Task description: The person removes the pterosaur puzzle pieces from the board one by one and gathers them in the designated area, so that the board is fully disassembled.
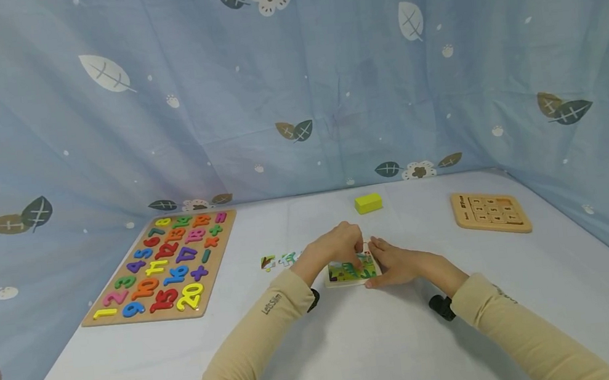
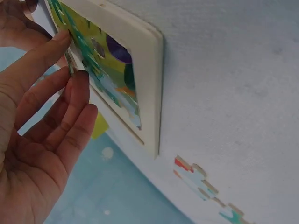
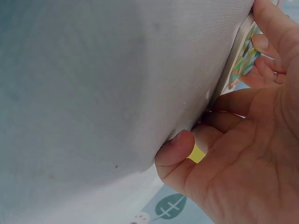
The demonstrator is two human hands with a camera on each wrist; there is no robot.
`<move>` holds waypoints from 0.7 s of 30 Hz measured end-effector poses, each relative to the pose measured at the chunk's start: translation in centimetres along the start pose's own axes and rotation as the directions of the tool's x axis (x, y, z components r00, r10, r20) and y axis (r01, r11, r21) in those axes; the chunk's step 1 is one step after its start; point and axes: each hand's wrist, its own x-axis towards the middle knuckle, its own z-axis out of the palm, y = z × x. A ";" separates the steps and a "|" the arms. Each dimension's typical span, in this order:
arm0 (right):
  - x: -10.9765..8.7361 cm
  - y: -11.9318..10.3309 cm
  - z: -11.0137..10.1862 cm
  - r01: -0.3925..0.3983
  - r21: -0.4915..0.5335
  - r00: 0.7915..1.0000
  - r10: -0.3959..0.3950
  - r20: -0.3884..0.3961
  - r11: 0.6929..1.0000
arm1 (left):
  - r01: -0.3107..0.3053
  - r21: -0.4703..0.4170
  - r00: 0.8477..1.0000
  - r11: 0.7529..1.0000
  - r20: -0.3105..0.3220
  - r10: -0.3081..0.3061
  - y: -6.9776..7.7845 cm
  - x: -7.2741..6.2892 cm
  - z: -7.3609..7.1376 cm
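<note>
A small jigsaw puzzle in a pale tray point(image 1: 346, 284) lies flat on the table, its picture green with a purple patch in the left wrist view. Over the picture, my left hand point(image 1: 338, 245) reaches down and pinches what looks like a puzzle piece point(image 2: 71, 64) between thumb and fingers; the piece is mostly hidden. My right hand point(image 1: 401, 263) holds the tray's right side, thumb at the near corner and fingers along the edge. In the right wrist view its little finger point(image 3: 175, 149) is bent against the table. Several loose puzzle pieces point(image 1: 288, 258) lie left of the tray.
A number board point(image 1: 202, 309) with colourful digits lies at the left. Behind the hands stands a yellow block point(image 1: 368, 203). A wooden sliding number puzzle point(image 1: 491, 212) is at the back right. A blue patterned curtain point(image 1: 337, 75) hangs behind the white table point(image 1: 366, 357).
</note>
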 end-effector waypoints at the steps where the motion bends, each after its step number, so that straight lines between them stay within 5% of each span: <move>1: 0.0 0.0 0.0 0.001 0.002 1.000 -0.001 0.000 1.000 | 0.001 0.000 1.000 1.000 -0.003 -0.001 -0.1 0.0 0.0; 21: -0.1 -0.2 0.0 -0.018 0.020 1.000 0.018 0.003 1.000 | -0.094 -0.024 0.992 0.995 -0.084 0.092 -1.6 -1.1 -0.2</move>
